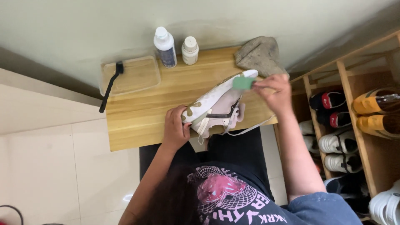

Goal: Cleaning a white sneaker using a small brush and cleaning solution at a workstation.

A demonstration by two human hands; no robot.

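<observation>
Shoe: the white sneaker (216, 106) lies tilted on its side over the near edge of your wooden table (141, 112), sole turned up.
Left hand: your left hand (176, 127) clamps the heel end, fingers curled round it.
Right hand: your right hand (273, 89) pinches a green sponge (243, 83) between closed fingertips, pressed against the sole near the toe.
Behind: two bottles (165, 47), a clear tray (135, 75) with a black brush (110, 85), and a grey cloth (259, 54).
Right side: a shoe rack (366, 137).

Matt wooden table (141, 112); smooth white shoe (216, 102); rough grey cloth (260, 54)
</observation>
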